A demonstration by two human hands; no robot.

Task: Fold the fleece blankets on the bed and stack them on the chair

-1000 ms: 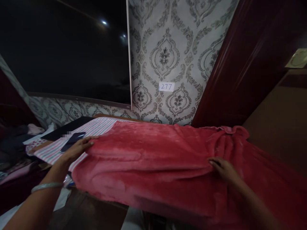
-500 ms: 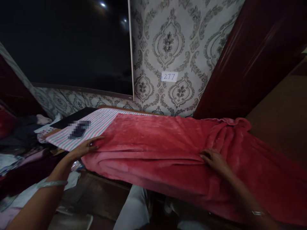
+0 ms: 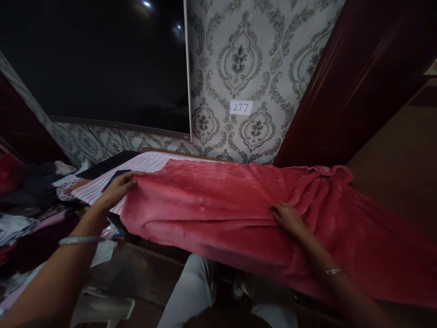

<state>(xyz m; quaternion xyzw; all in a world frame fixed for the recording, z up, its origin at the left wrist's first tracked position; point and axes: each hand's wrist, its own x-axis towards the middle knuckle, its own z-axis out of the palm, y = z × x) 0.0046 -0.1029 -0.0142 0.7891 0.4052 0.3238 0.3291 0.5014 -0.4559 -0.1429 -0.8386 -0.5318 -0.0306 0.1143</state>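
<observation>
A plush red blanket [image 3: 211, 200] spreads across a surface along the wall and drapes over its front edge. My left hand [image 3: 121, 187] pinches the blanket's left edge and holds it slightly raised. Farther right, my right hand [image 3: 287, 216] grips a fold near the blanket's middle, its fingers closed on the fabric. Deep creases run between both hands, and bunched folds lie to the right of my right hand. Under the blanket's left end is a striped cloth [image 3: 150, 161]. A dark flat object [image 3: 116, 176] rests on that cloth, partly behind my left hand.
A large dark screen [image 3: 102, 64] hangs on the patterned wall, beside a paper label [image 3: 241, 107] reading 277. Piled clothes [image 3: 34, 218] lie at the left. A pale plastic stool [image 3: 102, 310] stands below at lower left. A dark red wooden panel [image 3: 327, 100] slants at right.
My left hand has lifted the blanket's left edge up and slightly left. My right hand has moved a little left and up with the fold it grips.
</observation>
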